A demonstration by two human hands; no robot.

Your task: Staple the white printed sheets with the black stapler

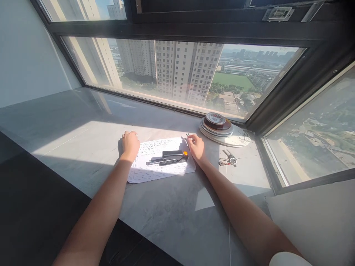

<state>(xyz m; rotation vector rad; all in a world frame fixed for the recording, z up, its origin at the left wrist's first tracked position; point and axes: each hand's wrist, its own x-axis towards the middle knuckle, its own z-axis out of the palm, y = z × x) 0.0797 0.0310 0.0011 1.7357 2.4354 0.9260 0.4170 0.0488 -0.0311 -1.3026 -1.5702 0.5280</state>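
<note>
Sunlight from the window (183, 74) crosses a grey ledge (161, 207), where the loosely curled left hand (131, 145), its grip on anything impossible to tell, rests at the written sheets' (149, 175) ten o'clock edge, perhaps steadying them. At two o'clock, the right hand (196, 147) seems to pinch a thin pen-like item (188, 135), narrow-fingered as if for fine control. Between both, the black stapler (175, 156) lies on the paper beside dark pens (155, 162), roughly the left's four o'clock and the right's eight.
</note>
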